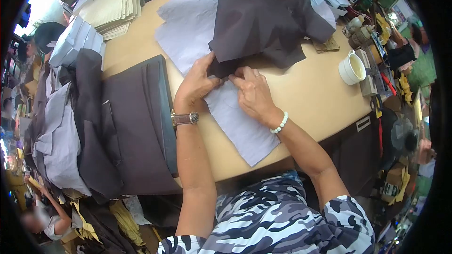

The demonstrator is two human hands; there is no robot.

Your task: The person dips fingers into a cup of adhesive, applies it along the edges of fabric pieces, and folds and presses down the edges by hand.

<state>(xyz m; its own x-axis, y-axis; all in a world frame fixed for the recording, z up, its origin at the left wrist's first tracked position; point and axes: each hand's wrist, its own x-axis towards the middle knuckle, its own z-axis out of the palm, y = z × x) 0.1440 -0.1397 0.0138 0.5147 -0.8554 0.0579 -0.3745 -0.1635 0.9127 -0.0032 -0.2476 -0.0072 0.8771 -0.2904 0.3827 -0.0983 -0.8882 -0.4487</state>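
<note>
Here, the left hand (197, 83) pinches dark cloth (263, 23); the right hand (254, 95) touches its edge, grasp unclear; pale cloth (242, 129) lies beneath both, a mug (351, 70) rightward.

A white cup (349, 71) stands on the table (301, 103), off to the right of the fingers (248, 76). Past the cup, farther ahead of the fingers, two small bottles (354, 25) stand close together. Far ahead and to the left of the fingers lies a messy pile of cream sheets (110, 11). A white stack (77, 42) sits just beside it. Well behind the fingers, low on the left, is a yellow bundle (126, 223).
</note>
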